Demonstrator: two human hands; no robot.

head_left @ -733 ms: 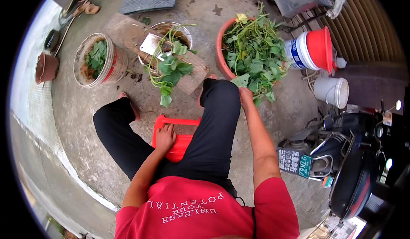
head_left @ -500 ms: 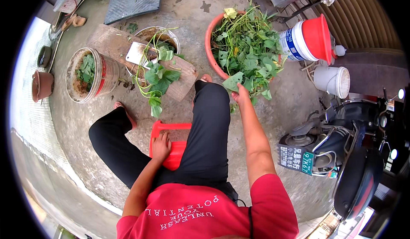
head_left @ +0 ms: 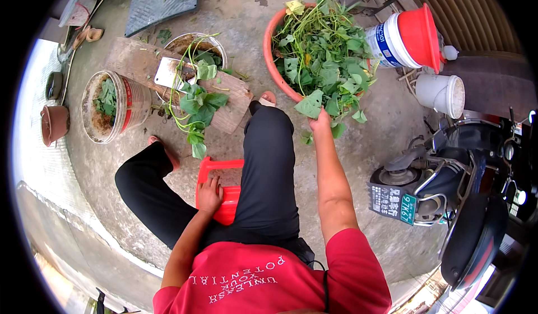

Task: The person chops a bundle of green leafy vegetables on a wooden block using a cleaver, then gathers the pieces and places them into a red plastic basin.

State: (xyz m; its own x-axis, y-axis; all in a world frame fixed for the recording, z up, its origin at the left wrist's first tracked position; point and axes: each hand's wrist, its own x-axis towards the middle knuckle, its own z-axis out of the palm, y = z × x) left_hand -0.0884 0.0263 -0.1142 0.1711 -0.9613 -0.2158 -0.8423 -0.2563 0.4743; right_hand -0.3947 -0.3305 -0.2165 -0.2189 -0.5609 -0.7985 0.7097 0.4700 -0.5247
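My right hand [head_left: 318, 120] is stretched out past my knee, its fingers closed on a large green leaf [head_left: 310, 105] at the front edge of an orange tub [head_left: 270, 56], which is heaped with leafy green stems [head_left: 328, 50]. My left hand [head_left: 210, 193] rests between my legs on a red plastic stool [head_left: 228, 204], fingers slightly bent and apart. Before me a wooden board [head_left: 230, 104] lies across a white bucket [head_left: 218, 45], with a white flat rectangular object [head_left: 167, 72] and leafy vines [head_left: 202, 106] on it.
A grimy bucket with leaves [head_left: 133, 107] stands left. Brown pots [head_left: 55, 124] and shoes [head_left: 89, 33] line the left wall. A ridged mat [head_left: 162, 3] lies ahead. Stacked red and white buckets [head_left: 413, 33], a lidded pail [head_left: 440, 95] and a parked scooter [head_left: 471, 224] are on the right.
The view has shifted, with tub, board and buckets sitting a little higher or further left in the picture. My right hand stays at the leaf; my left hand stays on the stool.
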